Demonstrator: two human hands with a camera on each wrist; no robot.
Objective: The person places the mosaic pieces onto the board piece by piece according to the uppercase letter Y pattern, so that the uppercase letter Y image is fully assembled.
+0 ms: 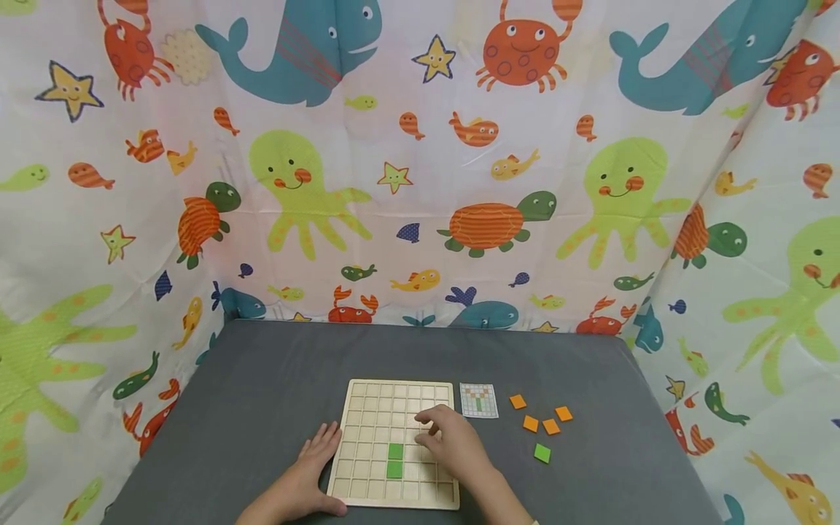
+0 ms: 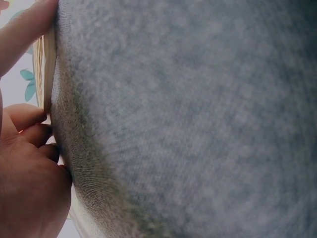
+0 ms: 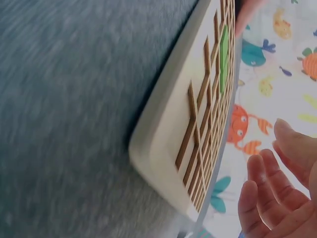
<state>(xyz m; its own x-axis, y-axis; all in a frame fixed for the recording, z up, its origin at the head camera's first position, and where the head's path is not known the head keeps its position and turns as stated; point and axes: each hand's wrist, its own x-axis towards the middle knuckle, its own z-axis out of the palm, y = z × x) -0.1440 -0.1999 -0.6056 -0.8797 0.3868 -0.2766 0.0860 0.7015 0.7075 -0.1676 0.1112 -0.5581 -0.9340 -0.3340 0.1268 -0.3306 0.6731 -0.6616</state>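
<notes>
Card point(image 1: 471, 410) beside gridded board point(image 1: 367, 419), loose tiles point(image 1: 530, 424) farther right, right hand point(image 1: 454, 442) overhead

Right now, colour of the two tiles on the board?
The two tiles are green, clearest in the head view.

A person's bare left hand point(image 1: 306, 472) and bare right hand point(image 1: 454, 440) show smooth backs and tapering fingers point(image 3: 260, 183) with rounded tips. A sliver of pale cloth point(image 1: 535, 522), apparently a sleeve edge, borders the uncovered right forearm point(image 1: 496, 490) at the bottom of the head view; fine creases cross the finger joints.
</notes>
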